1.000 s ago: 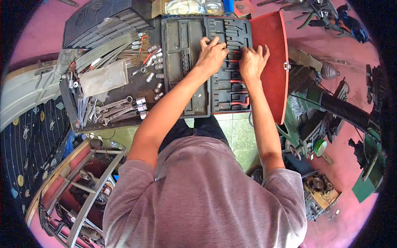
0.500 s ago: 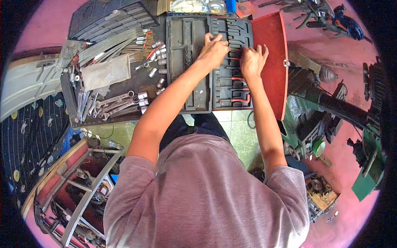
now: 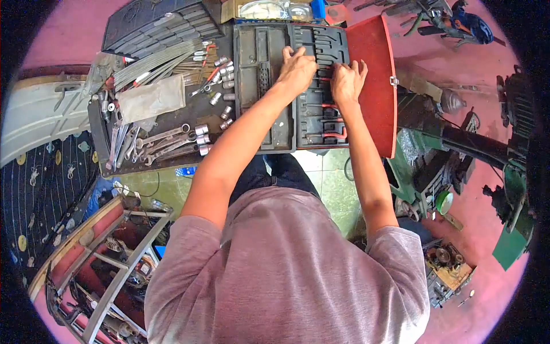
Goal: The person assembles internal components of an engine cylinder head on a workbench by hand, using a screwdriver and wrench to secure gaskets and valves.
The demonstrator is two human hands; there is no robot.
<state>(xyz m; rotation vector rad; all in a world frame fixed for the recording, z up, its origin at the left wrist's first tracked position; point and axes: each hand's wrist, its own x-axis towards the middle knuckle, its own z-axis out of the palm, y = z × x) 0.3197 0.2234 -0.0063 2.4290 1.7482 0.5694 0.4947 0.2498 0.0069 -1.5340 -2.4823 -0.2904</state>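
Black moulded plastic: tool case [image 3: 269,114], open and flat, two trays side by side with the red lid [image 3: 372,86] standing out to the right of them.

Item 1. Left hand [image 3: 296,69], palm down on the far part of the right tray, fingers spread over the slots. It grips nothing that shows.

Item 2. Right hand [image 3: 345,80], just beside the left and almost touching it, fingers bent down onto the same bank of slots. Whether the fingertips pinch anything cannot be told (the hand covers them).

Item 3. Red-handled keys [image 3: 331,135], seated in their slots in the right tray. Their long axes run across the tray, side to side. They lie on the near side of both hands, towards the person, beneath the right wrist and forearm, so the right hand is the nearer one.

Item 4. Loose stock left of the case, well apart from both hands: sockets [image 3: 222,110], spanners [image 3: 163,143], grey pouch [image 3: 150,98], bundle of metal rods [image 3: 157,59].
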